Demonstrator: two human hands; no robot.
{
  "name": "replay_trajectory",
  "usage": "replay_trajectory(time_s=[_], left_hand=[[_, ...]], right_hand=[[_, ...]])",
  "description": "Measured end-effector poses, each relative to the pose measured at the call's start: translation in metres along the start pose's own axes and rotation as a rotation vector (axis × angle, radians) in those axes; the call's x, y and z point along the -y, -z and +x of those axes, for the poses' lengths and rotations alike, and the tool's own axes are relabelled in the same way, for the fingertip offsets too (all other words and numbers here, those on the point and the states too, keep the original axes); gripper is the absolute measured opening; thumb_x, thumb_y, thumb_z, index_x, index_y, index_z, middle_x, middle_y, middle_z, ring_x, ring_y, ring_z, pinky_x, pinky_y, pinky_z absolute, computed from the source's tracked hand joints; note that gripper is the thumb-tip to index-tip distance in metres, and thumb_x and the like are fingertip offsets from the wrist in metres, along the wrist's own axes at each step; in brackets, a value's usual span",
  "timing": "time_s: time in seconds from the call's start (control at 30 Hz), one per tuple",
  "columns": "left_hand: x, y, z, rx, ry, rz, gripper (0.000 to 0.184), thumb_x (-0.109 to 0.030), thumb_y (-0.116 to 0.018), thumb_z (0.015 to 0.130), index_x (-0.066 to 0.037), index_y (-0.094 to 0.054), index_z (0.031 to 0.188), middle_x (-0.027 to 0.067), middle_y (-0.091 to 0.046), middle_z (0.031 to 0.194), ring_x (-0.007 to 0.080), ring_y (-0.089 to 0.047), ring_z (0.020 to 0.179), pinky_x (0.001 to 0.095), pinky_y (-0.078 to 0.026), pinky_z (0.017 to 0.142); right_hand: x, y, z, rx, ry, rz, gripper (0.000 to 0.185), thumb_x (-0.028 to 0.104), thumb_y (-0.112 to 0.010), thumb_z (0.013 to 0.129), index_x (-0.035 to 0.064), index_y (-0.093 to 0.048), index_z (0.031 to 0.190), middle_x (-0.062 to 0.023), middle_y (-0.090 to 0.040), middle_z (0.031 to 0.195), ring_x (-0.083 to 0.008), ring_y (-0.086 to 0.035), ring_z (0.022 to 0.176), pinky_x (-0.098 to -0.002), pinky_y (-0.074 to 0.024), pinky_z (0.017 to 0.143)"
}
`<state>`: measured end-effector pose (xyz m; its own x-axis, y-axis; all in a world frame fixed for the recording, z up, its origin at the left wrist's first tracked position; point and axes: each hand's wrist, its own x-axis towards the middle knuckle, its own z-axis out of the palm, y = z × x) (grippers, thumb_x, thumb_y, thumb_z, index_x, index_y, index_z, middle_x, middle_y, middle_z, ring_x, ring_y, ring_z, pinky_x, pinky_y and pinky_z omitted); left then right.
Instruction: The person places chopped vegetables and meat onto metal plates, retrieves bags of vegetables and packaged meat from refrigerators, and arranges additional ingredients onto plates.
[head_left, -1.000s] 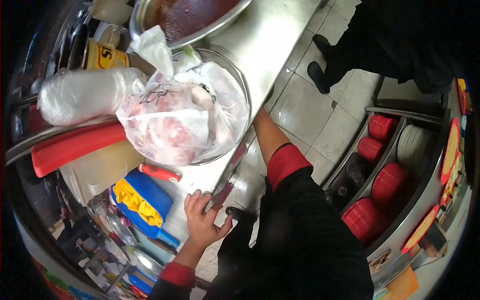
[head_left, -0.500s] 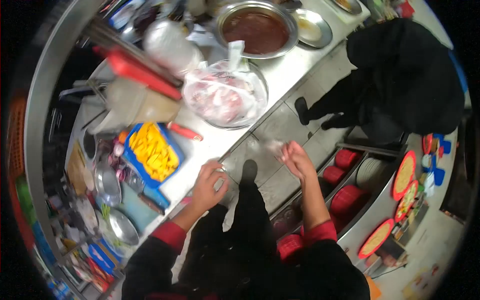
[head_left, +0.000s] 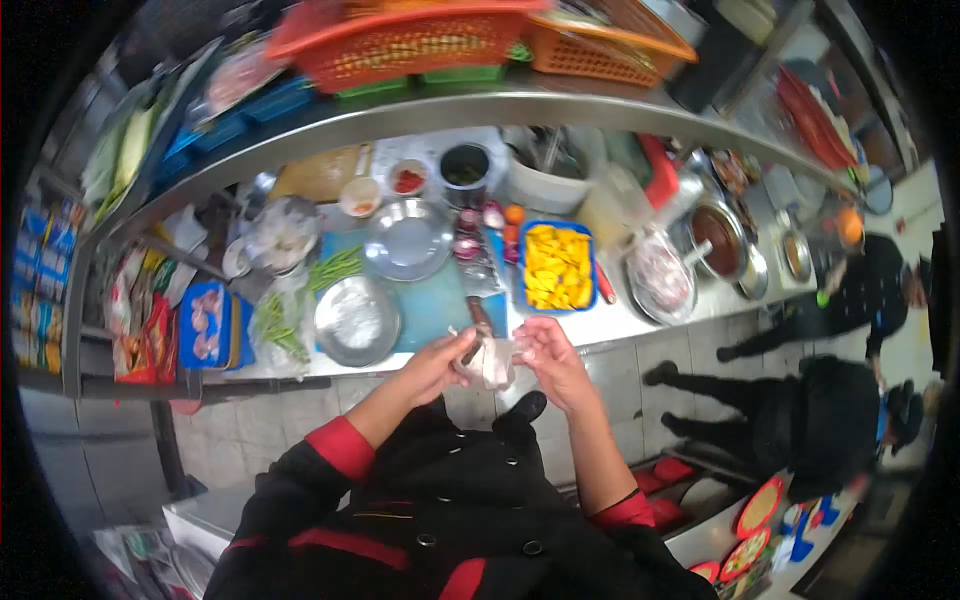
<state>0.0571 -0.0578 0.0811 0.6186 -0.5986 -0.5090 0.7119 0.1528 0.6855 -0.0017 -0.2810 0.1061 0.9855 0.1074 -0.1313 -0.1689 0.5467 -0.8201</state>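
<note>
In front of my torso, at the counter's front edge, my left hand [head_left: 440,366] grips a pale crumpled sheet [head_left: 490,366]. Whether it is plastic or cloth I cannot tell. Curled fingers of my right hand [head_left: 556,362] pinch its right side. Just beyond lies a dark-handled knife [head_left: 479,316] on a blue cutting board [head_left: 420,310]. Beside it stands a blue tub [head_left: 521,290] of yellow cut pieces [head_left: 557,266]. Two metal bowls, one nearer [head_left: 357,320] and one farther [head_left: 408,240], rest to the left, with green beans [head_left: 335,268] by them.
An overhead shelf [head_left: 480,112] carries orange baskets [head_left: 410,50]. Rightward on the counter are a bagged pinkish food [head_left: 662,275] and a pot of brown sauce [head_left: 718,240]. Two people [head_left: 825,420] in dark clothes [head_left: 865,290] stand at right. Behind me is a rack with red plates [head_left: 760,507].
My view has swung left to face the counter. My hands, apart before, have come together at the pale sheet. A blurred clear thing was at my right fingers earlier.
</note>
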Motion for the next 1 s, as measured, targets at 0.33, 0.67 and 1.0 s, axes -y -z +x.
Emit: replay_trajectory(time_s=[0.33, 0.67, 1.0], left_hand=[[-0.063, 0.121, -0.067, -0.688, -0.449, 0.726, 0.051, -0.047, -0.057, 0.097, -0.001, -0.069, 0.079, 0.0070, -0.053, 0.056, 0.0122, -0.050, 0.056, 0.0316, -0.043, 0.055], [-0.055, 0.168, -0.090, -0.856, -0.764, 0.507, 0.025, -0.023, -0.068, 0.091, 0.002, -0.070, 0.092, 0.0145, -0.068, 0.084, 0.0238, -0.066, 0.075, 0.0366, -0.050, 0.069], [-0.078, 0.184, -0.048, -0.646, -0.444, 0.023, 0.029, -0.031, -0.059, 0.099, -0.005, -0.068, 0.089, 0.0028, -0.064, 0.081, 0.0146, -0.057, 0.072, 0.0298, -0.044, 0.065]], right_hand=[[-0.118, -0.140, 0.102, 0.183, -0.493, 0.090, 0.066, 0.029, -0.058, 0.090, 0.0190, -0.033, 0.151, -0.0057, -0.046, 0.145, -0.0256, -0.051, 0.127, -0.0506, -0.0468, 0.099], [-0.168, -0.205, 0.145, 0.041, -0.272, -0.112, 0.068, 0.027, -0.063, 0.091, 0.0209, -0.026, 0.148, -0.0067, -0.041, 0.142, -0.0224, -0.043, 0.129, -0.0429, -0.0409, 0.102], [-0.142, -0.221, 0.163, 0.000, -0.219, -0.623, 0.067, 0.029, -0.077, 0.086, 0.0009, -0.049, 0.139, -0.0130, -0.052, 0.134, -0.0177, -0.059, 0.105, -0.0279, -0.0514, 0.080]])
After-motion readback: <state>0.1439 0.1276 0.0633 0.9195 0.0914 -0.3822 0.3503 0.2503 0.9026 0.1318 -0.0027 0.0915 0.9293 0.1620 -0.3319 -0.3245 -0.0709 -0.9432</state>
